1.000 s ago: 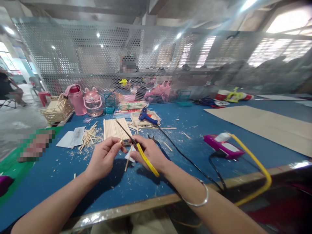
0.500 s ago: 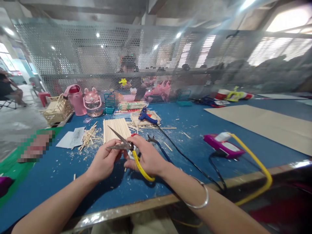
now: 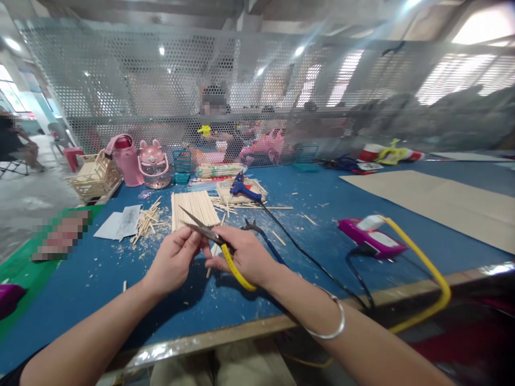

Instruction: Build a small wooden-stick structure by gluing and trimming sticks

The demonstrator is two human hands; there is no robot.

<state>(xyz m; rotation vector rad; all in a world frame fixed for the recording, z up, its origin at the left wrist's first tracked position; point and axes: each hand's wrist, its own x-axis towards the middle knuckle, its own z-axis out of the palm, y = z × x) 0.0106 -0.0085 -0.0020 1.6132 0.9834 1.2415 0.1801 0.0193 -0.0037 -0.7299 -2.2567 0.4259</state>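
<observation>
My right hand (image 3: 247, 257) is wrapped round a pair of scissors (image 3: 201, 228) with dark metal blades and a yellow-wrapped handle loop. Their blades point left, nearly together, over the fingertips of my left hand (image 3: 171, 260). Those fingers are pinched; whatever they grip is hidden behind the thumb and blades. A thin wooden stick (image 3: 214, 252) shows between the two hands; whether it is held or lies on the table, I cannot tell. Just beyond the hands is a flat panel of pale sticks (image 3: 191, 209) laid side by side.
Short stick offcuts (image 3: 147, 220) lie left beside white paper (image 3: 115, 224). A blue glue gun (image 3: 245, 190) and pliers (image 3: 261, 236) lie beyond my right hand. At right is a purple power strip (image 3: 372, 238) with a yellow cable. A pink bottle (image 3: 127, 163) and stick model (image 3: 94, 177) stand back left.
The scissor blades have come closer together. Both hands stay close to each other in nearly the same place, and the view has shifted slightly.
</observation>
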